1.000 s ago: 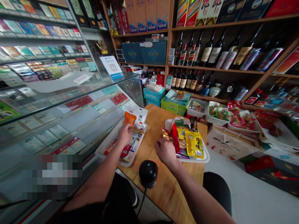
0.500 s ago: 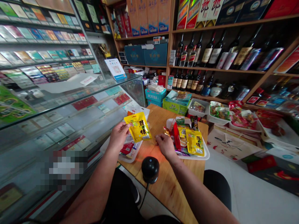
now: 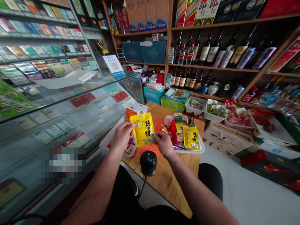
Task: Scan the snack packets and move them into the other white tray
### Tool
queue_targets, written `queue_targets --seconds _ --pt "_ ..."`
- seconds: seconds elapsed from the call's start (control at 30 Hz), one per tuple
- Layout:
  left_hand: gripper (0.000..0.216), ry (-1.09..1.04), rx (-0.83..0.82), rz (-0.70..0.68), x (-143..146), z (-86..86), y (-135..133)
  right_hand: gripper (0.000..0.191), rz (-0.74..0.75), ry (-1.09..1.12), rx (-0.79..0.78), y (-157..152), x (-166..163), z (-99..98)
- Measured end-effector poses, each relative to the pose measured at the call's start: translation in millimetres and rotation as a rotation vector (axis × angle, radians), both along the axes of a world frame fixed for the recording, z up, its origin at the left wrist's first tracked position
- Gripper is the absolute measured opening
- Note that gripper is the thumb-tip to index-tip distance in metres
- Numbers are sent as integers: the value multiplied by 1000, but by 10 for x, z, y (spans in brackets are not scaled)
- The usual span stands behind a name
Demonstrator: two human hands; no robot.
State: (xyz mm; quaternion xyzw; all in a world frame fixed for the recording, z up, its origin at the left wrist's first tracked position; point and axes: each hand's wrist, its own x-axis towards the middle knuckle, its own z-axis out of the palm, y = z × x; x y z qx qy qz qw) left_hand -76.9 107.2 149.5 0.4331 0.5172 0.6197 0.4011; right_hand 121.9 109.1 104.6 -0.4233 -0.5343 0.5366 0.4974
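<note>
A yellow snack packet [image 3: 142, 129] with red characters hangs between both my hands above the wooden table [image 3: 164, 181]. My left hand [image 3: 122, 136] pinches its left edge and my right hand [image 3: 163, 143] pinches its lower right corner. Just below the packet stands a black dome-shaped scanner [image 3: 148, 162], which casts a red glow on the wood. A white tray [image 3: 106, 141] of mixed packets lies under my left hand. A second white tray [image 3: 199, 149] to the right holds another yellow packet [image 3: 191, 137] and red ones.
A glass counter [image 3: 70, 103] with cigarette packs runs along the left. Shelves of bottles [image 3: 201, 53] and boxes fill the back wall. More trays of snacks [image 3: 217, 111] and a green box [image 3: 174, 106] stand beyond the table. White floor lies to the right.
My left hand picked the yellow packet out of the left tray and brought it toward the middle. My right hand left the right tray's edge and took the packet's corner over the scanner.
</note>
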Motion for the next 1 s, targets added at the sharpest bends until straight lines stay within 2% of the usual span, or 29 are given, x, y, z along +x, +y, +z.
queue_targets --seconds 0.1,0.23,0.43,0.67,1.0 --pt "33 12 -42 -60 37 -34 -81 26 -75 -11 -14 -13 6 -34" --pt "34 159 -170 -188 55 -181 -225 28 -76 78 -93 -17 28 -92" --pt "25 240 -169 -189 46 -432 -301 30 -44 32 -131 13 53 -315" --pt "30 349 -144 -162 -31 -748 -201 24 -99 -312 14 38 80 -563" --pt "30 438 -152 -119 -58 -998 -138 22 -132 -575 -25 28 53 -731"
